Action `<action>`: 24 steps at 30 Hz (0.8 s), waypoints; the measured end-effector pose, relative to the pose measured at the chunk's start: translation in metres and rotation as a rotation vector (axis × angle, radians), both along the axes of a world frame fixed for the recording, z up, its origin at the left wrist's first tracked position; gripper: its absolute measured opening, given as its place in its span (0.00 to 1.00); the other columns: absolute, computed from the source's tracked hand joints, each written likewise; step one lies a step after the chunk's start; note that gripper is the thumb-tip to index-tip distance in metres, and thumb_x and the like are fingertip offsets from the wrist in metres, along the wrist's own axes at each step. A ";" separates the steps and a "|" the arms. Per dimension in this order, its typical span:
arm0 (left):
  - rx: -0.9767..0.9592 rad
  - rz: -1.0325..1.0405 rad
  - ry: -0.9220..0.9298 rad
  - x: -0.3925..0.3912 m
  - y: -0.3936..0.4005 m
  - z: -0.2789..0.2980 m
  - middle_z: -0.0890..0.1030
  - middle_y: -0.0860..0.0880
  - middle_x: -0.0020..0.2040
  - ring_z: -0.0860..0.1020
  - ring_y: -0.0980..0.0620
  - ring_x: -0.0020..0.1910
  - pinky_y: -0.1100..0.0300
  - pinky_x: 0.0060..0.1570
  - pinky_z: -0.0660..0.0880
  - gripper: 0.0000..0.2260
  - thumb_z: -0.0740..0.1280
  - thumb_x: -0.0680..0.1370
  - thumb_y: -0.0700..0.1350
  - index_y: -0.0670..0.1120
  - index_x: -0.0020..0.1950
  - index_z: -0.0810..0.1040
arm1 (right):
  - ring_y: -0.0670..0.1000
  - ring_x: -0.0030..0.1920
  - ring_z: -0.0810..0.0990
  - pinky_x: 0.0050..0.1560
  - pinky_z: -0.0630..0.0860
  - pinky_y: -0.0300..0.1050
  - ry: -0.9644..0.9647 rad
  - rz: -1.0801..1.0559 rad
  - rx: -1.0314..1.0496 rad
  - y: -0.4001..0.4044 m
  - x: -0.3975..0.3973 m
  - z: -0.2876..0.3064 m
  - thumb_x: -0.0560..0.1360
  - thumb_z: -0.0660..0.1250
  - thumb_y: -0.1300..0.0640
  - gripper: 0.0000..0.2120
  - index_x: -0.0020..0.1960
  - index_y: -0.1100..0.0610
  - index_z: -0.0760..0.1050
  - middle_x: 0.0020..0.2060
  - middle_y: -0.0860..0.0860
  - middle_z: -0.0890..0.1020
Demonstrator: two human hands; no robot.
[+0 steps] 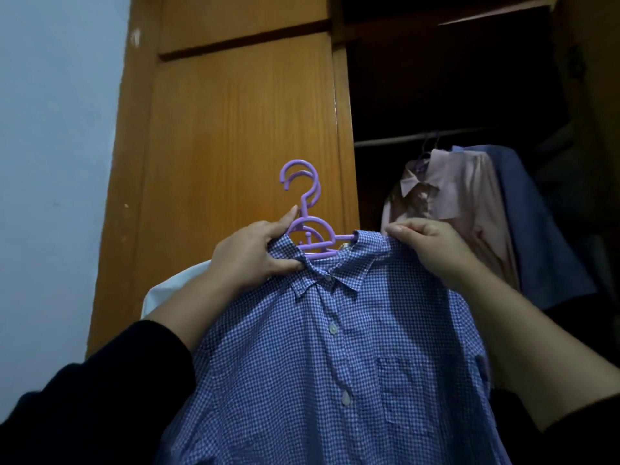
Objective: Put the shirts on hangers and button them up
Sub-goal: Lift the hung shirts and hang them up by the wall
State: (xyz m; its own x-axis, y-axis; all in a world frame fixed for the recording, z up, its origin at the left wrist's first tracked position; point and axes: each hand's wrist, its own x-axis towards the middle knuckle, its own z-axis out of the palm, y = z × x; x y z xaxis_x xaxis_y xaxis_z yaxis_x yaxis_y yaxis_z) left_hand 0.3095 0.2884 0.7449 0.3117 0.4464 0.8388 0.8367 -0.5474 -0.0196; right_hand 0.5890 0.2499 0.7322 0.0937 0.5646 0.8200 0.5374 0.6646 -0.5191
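Note:
A blue-and-white checked shirt (335, 357) hangs on a purple plastic hanger (307, 209), held up in front of me. Its front is buttoned, with white buttons down the placket. My left hand (250, 255) grips the left side of the collar together with the hanger's neck. My right hand (426, 250) pinches the right shoulder and collar edge. The hanger's hook appears doubled, so there may be two hangers together. A white garment (167, 290) shows behind my left forearm.
A wooden wardrobe door (235, 129) stands closed behind the hanger. To the right the wardrobe is open and dark, with a rail (419, 137) carrying a pink shirt (459, 203) and a blue garment (543, 229). A pale wall (57, 129) is at left.

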 end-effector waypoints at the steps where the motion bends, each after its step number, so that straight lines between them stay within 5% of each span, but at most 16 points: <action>1: 0.004 0.000 -0.004 0.006 0.004 0.001 0.75 0.54 0.62 0.73 0.53 0.60 0.53 0.52 0.75 0.39 0.70 0.70 0.62 0.70 0.73 0.48 | 0.47 0.53 0.79 0.56 0.73 0.45 -0.035 -0.052 -0.079 0.002 0.010 0.004 0.78 0.64 0.51 0.09 0.51 0.50 0.82 0.50 0.46 0.83; 7: 0.015 -0.009 0.002 0.041 0.030 0.000 0.74 0.56 0.58 0.73 0.55 0.52 0.56 0.46 0.75 0.39 0.69 0.71 0.63 0.72 0.68 0.42 | 0.56 0.43 0.83 0.52 0.78 0.51 0.082 0.088 -0.277 0.017 0.056 0.015 0.75 0.67 0.59 0.07 0.41 0.60 0.83 0.39 0.57 0.85; 13: -0.004 -0.056 -0.048 0.073 0.054 0.015 0.74 0.53 0.64 0.73 0.51 0.61 0.49 0.54 0.75 0.37 0.70 0.69 0.62 0.70 0.73 0.52 | 0.49 0.41 0.79 0.46 0.76 0.43 0.232 0.114 0.054 0.047 0.079 0.014 0.76 0.66 0.60 0.06 0.43 0.57 0.80 0.38 0.52 0.81; 19: -0.055 -0.179 -0.067 0.103 0.067 0.031 0.65 0.63 0.73 0.67 0.53 0.71 0.49 0.64 0.70 0.37 0.74 0.67 0.59 0.66 0.72 0.61 | 0.47 0.43 0.77 0.48 0.74 0.43 0.340 0.076 0.252 0.066 0.095 0.015 0.79 0.61 0.57 0.08 0.44 0.55 0.77 0.40 0.48 0.80; 24: 0.050 -0.114 -0.127 0.125 0.075 0.030 0.73 0.52 0.58 0.73 0.52 0.56 0.49 0.53 0.75 0.42 0.73 0.67 0.61 0.69 0.73 0.51 | 0.45 0.45 0.74 0.43 0.70 0.36 -0.021 -0.036 0.202 0.074 0.116 0.025 0.79 0.61 0.54 0.05 0.50 0.54 0.74 0.42 0.44 0.76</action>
State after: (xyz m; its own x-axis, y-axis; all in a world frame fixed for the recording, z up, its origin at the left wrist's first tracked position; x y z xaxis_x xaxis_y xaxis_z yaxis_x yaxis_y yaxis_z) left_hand 0.4344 0.3632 0.7744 0.2476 0.3713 0.8949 0.7667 -0.6397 0.0533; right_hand 0.7051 0.3244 0.7572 0.0927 0.3848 0.9183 0.5717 0.7346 -0.3655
